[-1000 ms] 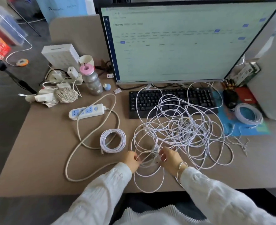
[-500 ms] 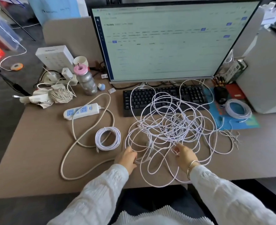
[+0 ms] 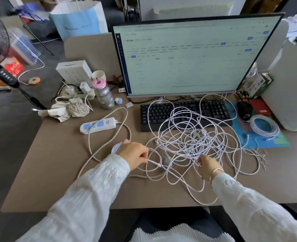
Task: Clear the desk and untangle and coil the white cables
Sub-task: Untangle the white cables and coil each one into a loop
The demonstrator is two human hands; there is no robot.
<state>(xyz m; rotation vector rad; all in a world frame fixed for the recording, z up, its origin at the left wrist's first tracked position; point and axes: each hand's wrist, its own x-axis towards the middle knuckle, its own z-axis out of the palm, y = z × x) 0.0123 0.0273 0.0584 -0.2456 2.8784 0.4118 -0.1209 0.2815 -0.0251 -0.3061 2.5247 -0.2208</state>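
A big tangle of thin white cables [image 3: 193, 138] sprawls over the brown desk [image 3: 44, 165] and onto the black keyboard [image 3: 182, 111]. My left hand [image 3: 134, 154] pinches one white cable near its plug end at the tangle's left edge. It covers most of a small coiled white cable [image 3: 115, 148]. My right hand [image 3: 208, 165] grips strands at the tangle's near side, fingers curled. Another coiled white cable [image 3: 264, 125] lies on the blue mouse mat at the right.
A white power strip [image 3: 98, 125] with a thick cream cord loops at the left. Behind it stand a grey bottle [image 3: 104, 95], a white box [image 3: 74, 71], chargers and crumpled paper. A large monitor [image 3: 193, 56] rises behind the keyboard; a black mouse [image 3: 244, 109] is at right.
My left hand has moved left over the small coil, pulling a cable end out of the tangle. My right hand has shifted right. The view has tilted up.
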